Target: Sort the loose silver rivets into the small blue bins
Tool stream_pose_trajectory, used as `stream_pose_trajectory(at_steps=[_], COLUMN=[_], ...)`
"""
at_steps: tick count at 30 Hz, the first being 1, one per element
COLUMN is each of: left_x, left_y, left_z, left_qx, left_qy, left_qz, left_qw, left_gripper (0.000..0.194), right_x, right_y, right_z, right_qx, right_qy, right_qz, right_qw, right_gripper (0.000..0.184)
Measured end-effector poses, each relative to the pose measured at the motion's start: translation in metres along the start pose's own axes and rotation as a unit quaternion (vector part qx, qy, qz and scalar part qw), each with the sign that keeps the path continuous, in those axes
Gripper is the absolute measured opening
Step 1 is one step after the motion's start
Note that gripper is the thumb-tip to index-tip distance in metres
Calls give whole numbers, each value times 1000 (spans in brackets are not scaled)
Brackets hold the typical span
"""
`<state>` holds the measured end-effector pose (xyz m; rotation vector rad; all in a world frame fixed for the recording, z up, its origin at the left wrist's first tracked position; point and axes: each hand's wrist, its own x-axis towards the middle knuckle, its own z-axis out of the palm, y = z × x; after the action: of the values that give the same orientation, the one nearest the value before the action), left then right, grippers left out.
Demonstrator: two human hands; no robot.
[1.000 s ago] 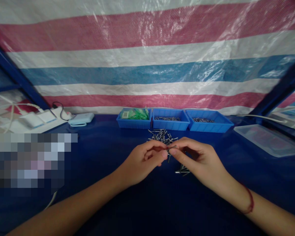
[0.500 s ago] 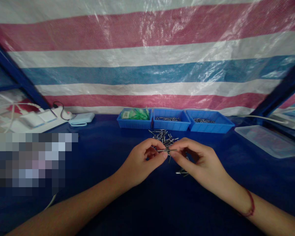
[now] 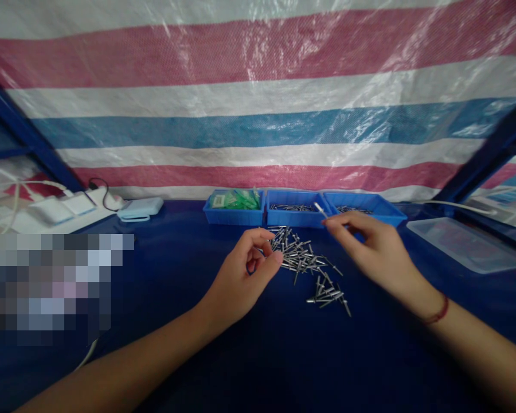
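My right hand [image 3: 370,244] pinches one silvery pop rivet [image 3: 320,210] between thumb and fingertips, tilted up in front of the middle and right blue bins. My left hand [image 3: 245,272] is at the left edge of a loose pile of pop rivets [image 3: 298,252]. Its thumb and index finger are apart with nothing visible between them, and its other fingers curl inward. A smaller cluster of rivets [image 3: 327,295] lies just nearer to me. The middle blue bin [image 3: 294,219] and the right blue bin [image 3: 387,217] both contain similar metal pieces.
A left blue bin [image 3: 234,217] carries green plastic packets. At the right lies a translucent plastic lid or tray [image 3: 468,244]. A light blue case [image 3: 140,208] and a white power strip [image 3: 75,209] with plugs are at the left. Striped sheeting [image 3: 258,132] hangs behind.
My hands have parted. The right hand has moved up and right toward the bins with a rivet, while the left has shifted slightly left and its fingers have opened.
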<state>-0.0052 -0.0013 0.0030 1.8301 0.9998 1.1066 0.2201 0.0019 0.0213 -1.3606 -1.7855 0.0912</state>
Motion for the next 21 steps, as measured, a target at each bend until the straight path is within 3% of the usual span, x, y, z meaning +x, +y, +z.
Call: stream_pose_trajectory(at_steps=[2, 4, 8, 11, 15, 21], left_x=[2, 3, 8, 11, 9, -4], left_y=[-2, -3, -8, -14, -12, 9], left_z=[-1, -3, -8, -11, -8, 22], left_qx=[22, 61, 176, 261, 321, 321], left_qy=[8, 5, -35, -81, -115, -216], left_qz=[-8, -10, 60, 112, 185, 314], left_qw=[1000, 998, 982, 955, 922, 867], left_gripper=[21, 17, 13, 16, 21, 32], right_x=[11, 19, 23, 21, 16, 9], right_y=[21, 39, 55, 52, 42, 31], right_z=[-12, -22, -30, -25, -12, 2], right_qx=[-132, -236, -331, -326, -256, -186], right_qy=[67, 89, 63, 48, 5, -11], right_qz=[43, 87, 140, 131, 55, -1], right_qw=[988, 964, 931, 935, 965, 983], right_gripper=[24, 28, 34, 33, 30, 24])
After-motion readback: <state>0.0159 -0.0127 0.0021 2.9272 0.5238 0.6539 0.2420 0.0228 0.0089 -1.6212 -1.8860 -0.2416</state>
